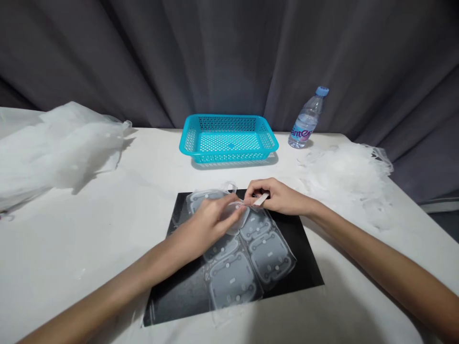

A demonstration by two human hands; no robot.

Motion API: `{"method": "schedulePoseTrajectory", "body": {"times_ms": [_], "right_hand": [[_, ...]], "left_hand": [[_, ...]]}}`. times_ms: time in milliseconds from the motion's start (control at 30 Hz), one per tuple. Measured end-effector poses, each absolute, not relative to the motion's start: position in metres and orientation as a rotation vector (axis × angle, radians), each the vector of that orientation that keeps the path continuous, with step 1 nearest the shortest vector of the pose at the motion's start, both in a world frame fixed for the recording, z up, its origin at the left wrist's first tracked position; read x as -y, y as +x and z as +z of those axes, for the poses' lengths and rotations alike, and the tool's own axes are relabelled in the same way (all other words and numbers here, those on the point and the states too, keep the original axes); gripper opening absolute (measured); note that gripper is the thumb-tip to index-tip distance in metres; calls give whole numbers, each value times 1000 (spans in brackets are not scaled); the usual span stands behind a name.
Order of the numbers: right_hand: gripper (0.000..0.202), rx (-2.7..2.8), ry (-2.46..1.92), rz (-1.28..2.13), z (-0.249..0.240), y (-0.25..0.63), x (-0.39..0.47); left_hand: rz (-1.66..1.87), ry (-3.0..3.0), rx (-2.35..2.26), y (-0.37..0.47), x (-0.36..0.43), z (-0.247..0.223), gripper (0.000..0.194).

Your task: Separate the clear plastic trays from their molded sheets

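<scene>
A translucent sheet of rounded-square pieces point(234, 282), with small holes and slots in them, lies on a black mat point(175, 291). My left hand point(213, 217) is closed over the sheet's far part. Its thumb and fingers pinch a rounded translucent piece point(236, 222) that is lifted from the sheet. Touching the left fingertips at that piece's far edge is my right hand point(274, 195), its fingers curled. A small pale flat strip point(261, 199) sticks out of the right hand; the rest of it is hidden by the fingers.
Behind the mat stands a blue perforated basket point(229, 156). A water bottle point(304, 122) is to its right, near the dark curtain point(229, 57). Clear plastic scraps point(344, 172) lie at the right, and a big heap of filmy plastic point(68, 148) at the left.
</scene>
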State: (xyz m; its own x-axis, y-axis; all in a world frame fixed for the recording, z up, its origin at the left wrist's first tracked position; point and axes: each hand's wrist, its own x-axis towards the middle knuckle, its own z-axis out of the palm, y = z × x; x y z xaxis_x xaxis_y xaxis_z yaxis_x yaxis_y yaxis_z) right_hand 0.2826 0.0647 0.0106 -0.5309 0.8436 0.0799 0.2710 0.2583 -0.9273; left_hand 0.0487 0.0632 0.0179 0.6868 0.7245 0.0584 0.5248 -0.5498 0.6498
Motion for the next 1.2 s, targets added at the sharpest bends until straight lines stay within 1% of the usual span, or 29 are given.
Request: {"method": "schedulePoseTrajectory", "body": {"times_ms": [67,100,167,233,300,367,467,567,667,800,967,1067,1200], "right_hand": [[3,1991,-1086,1221,8,280,-64],[6,2021,-1152,1143,6,279,-64],[11,2060,-1313,891,0,277,-67],[13,2058,-1423,687,-4,277,-70],[11,2048,-1464,568,-6,281,-72],[8,2007,-1439,458,-3,285,-72],[14,1848,-1311,313,2,290,-64],[15,1858,-1171,298,2,290,-53],[8,2068,-1090,314,-3,290,-43],[6,2236,-1058,393,-10,290,-36],[9,2211,-1100,407,-13,287,-33],[9,2103,-1285,437,-17,286,-32],[23,1987,-1416,472,-19,292,-32]], "left_hand": [[467,2537,-855,51,-53,17,22],[501,2702,-781,53,-47,16,23],[591,3014,-625,55,-35,14,31],[651,3073,-553,56,-29,11,32],[644,2818,-637,53,-32,9,24],[605,2426,-794,49,-44,8,20],[621,2100,-892,42,-61,6,24],[614,2005,-855,39,-68,4,26],[642,1969,-818,39,-67,4,24],[672,1957,-803,39,-66,4,21],[699,1913,-842,40,-66,3,20],[736,1676,-931,42,-68,2,26],[777,1255,-944,43,-78,0,45]]}}
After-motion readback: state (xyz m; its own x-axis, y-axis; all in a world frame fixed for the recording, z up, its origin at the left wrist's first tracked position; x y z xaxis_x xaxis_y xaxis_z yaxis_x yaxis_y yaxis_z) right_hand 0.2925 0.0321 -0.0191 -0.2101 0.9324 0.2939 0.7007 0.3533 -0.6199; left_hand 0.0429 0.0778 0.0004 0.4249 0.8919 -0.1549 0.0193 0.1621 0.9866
